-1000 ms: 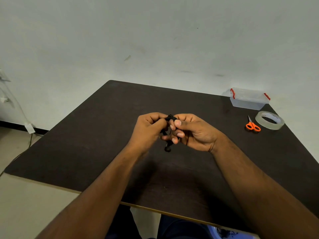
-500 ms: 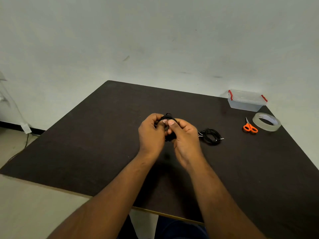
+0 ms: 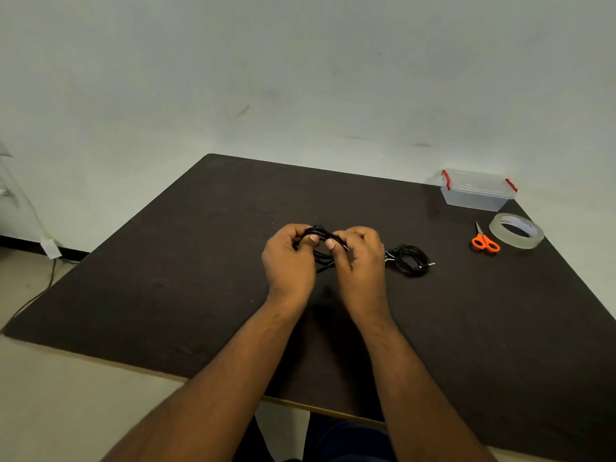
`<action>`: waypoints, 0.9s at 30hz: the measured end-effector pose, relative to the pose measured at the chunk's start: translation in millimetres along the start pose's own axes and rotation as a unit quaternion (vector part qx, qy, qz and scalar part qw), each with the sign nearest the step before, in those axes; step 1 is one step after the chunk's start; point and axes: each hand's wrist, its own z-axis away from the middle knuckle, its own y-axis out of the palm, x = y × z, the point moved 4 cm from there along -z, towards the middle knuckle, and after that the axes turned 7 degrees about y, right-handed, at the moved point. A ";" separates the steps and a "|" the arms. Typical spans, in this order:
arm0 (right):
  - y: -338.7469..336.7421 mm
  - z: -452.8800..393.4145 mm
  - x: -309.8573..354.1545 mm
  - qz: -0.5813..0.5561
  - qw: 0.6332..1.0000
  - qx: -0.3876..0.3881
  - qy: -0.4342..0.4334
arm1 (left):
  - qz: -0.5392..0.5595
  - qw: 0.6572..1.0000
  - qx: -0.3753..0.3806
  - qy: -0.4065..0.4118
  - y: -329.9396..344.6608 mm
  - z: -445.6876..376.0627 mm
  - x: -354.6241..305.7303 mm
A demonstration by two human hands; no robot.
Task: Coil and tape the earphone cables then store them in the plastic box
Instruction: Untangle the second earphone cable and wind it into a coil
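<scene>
Centrally, both hands, left hand (image 3: pixel 289 258) and right hand (image 3: pixel 361 260), pinched one coiled earphone cable (image 3: pixel 321 243) above the table (image 3: pixel 166 261); tape roll (image 3: pixel 516 231) lay far right, nearer the right hand.

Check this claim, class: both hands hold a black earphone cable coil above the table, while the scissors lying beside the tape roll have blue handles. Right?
Not quite. The head view shows orange handles on the scissors, not blue. The rest stands: left hand and right hand grip the black earphone cable coil, and the scissors lie beside the tape roll.
</scene>
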 end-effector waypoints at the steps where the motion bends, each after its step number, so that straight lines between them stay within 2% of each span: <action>1: 0.7 -1.1 -2.2 0.000 1.000 0.003 0.002 | 0.006 1.000 -0.005 -0.006 1.1 0.9 1.1; 4: 8.2 1.7 -1.2 0.022 0.998 0.049 0.041 | 0.039 0.998 -0.027 -0.045 3.8 4.8 4.4; 7: 16.4 5.5 1.2 -0.032 0.984 0.094 0.150 | 0.096 0.991 -0.035 -0.087 7.2 11.7 3.0; 9: 15.5 6.0 3.4 -0.098 0.974 0.082 0.189 | 0.129 0.984 -0.005 -0.122 6.5 13.9 -4.0; 11: 11.0 5.3 4.3 -0.133 0.968 0.080 0.197 | 0.118 0.979 0.073 -0.150 2.8 9.3 -8.6; 15: 5.0 -1.2 -5.9 -0.167 0.974 0.067 0.135 | 0.120 0.936 0.278 -0.178 -4.2 -3.8 -12.5; 17: 3.8 -5.2 -8.8 -0.173 0.977 0.071 0.102 | 0.150 0.910 0.328 -0.203 -6.0 -8.8 -11.3; 21: -2.1 -9.3 -0.6 -0.134 0.987 0.090 0.015 | 0.195 0.864 0.379 -0.267 -7.8 -15.1 -10.8; 23: -3.4 -12.2 2.2 -0.078 0.993 0.088 -0.031 | 0.169 0.869 0.388 -0.258 -6.9 -17.4 -9.4; 27: -4.5 -17.9 -2.5 0.009 0.996 0.056 -0.071 | 0.028 0.924 0.352 -0.143 0.3 -19.6 -9.3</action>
